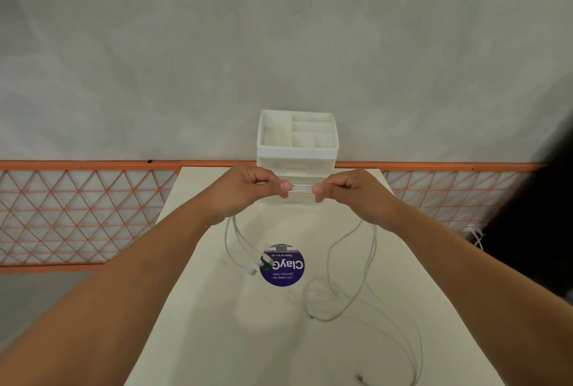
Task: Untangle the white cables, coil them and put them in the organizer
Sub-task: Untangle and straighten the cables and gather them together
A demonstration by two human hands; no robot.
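While both hands (299,188) pinched the cables (300,189) stretched left-right between them, the organizer (297,150) sat just beyond, loose ends trailing near.

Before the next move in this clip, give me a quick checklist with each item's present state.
1. Both hands hold the white cables: ok, left hand and right hand pinch a taut bundle between them.
2. Cables untangled: not ok, loose loops cross on the table.
3. Connector ends free: ok, they lie by the round sticker.
4. Organizer compartments reachable: ok, top open.
5. Cables coiled: not ok.
6. Strands clear of the table edge: cannot tell.
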